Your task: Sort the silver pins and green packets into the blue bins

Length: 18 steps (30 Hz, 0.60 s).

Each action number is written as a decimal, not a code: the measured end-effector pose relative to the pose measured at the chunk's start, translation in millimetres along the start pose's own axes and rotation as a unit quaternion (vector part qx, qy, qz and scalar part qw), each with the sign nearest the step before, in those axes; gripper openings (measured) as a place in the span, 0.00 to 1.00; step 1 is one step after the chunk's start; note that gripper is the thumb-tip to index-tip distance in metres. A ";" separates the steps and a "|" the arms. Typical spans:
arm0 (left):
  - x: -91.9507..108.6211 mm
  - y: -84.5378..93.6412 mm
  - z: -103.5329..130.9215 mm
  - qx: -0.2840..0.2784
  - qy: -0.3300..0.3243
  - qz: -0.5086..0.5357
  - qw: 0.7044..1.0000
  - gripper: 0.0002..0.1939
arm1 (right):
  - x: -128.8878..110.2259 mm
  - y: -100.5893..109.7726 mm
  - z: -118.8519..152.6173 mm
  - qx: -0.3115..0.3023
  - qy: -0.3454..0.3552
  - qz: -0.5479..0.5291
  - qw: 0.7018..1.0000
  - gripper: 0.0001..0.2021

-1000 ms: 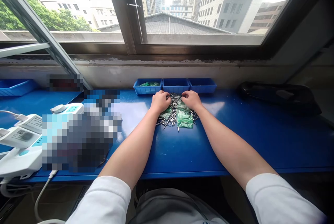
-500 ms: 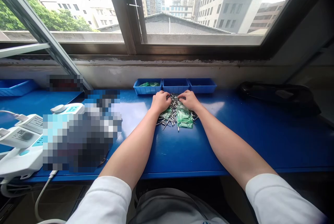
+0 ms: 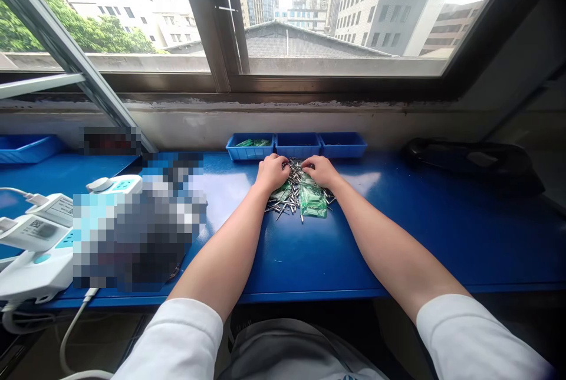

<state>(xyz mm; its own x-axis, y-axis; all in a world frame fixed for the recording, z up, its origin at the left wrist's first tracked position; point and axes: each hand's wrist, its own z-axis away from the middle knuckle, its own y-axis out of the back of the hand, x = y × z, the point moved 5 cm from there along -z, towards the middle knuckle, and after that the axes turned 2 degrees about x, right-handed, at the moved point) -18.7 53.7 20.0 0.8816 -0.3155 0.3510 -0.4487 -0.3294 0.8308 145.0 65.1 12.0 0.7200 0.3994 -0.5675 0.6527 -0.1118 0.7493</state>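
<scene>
A loose heap of slim metal rods (image 3: 292, 194), like bits or pins, lies on the blue tabletop. On its right front rests a green clear packet (image 3: 313, 200); another green packet (image 3: 282, 192) lies partly among the rods. My left hand (image 3: 273, 172) curls over the heap's left far side, fingers bent inward and touching the rods. Opposite it, my right hand (image 3: 322, 171) bends its fingers and thumb together at the far right side, above the larger packet. Both sets of fingertips are partly hidden, so what they pinch cannot be made out.
Behind the heap stand three joined blue bins: the left bin (image 3: 250, 156) holds green packets, beside a middle bin (image 3: 298, 151) and a right bin (image 3: 343, 151). Power strips (image 3: 42, 268) with cables occupy the left, near a blurred-out object. A black bag-like item (image 3: 473, 164) lies far right.
</scene>
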 end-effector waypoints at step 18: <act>0.3 0.1 -0.2 -0.002 -0.001 -0.007 1.000 0.15 | -3.2 3.8 2.6 0.046 0.019 -0.066 0.997 0.07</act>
<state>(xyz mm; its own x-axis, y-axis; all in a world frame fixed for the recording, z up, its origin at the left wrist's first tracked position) -18.4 53.7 20.3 0.8875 -0.3119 0.3392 -0.4361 -0.3308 0.8369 145.8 61.0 15.7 0.6175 0.4506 -0.6447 0.7617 -0.1381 0.6331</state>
